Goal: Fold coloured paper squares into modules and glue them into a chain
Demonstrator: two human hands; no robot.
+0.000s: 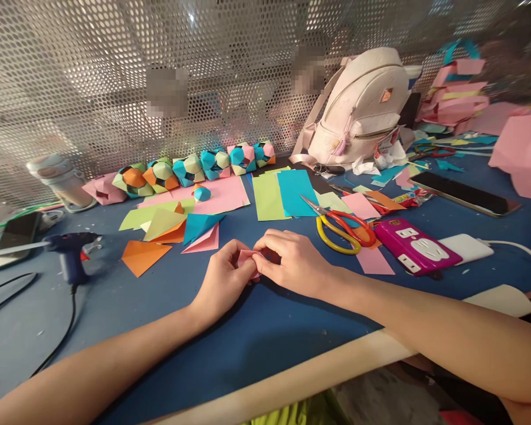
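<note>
Left hand [225, 274]: pinching folded pink paper [246, 256]
Right hand [294, 262]: pinching the same paper
Glue gun [72, 254]: left of both hands

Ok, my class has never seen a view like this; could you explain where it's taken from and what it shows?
There is no machine: a person works with a bare left hand and right hand. This single picture comes from a camera worn on the head, looking forward and down. Together the hands pinch a small piece of pink paper over a blue tabletop. Beyond them are coloured paper sheets and a row of folded paper balls. A hot glue gun is at left; scissors, a purple power strip and a pale backpack are toward the right.
</note>
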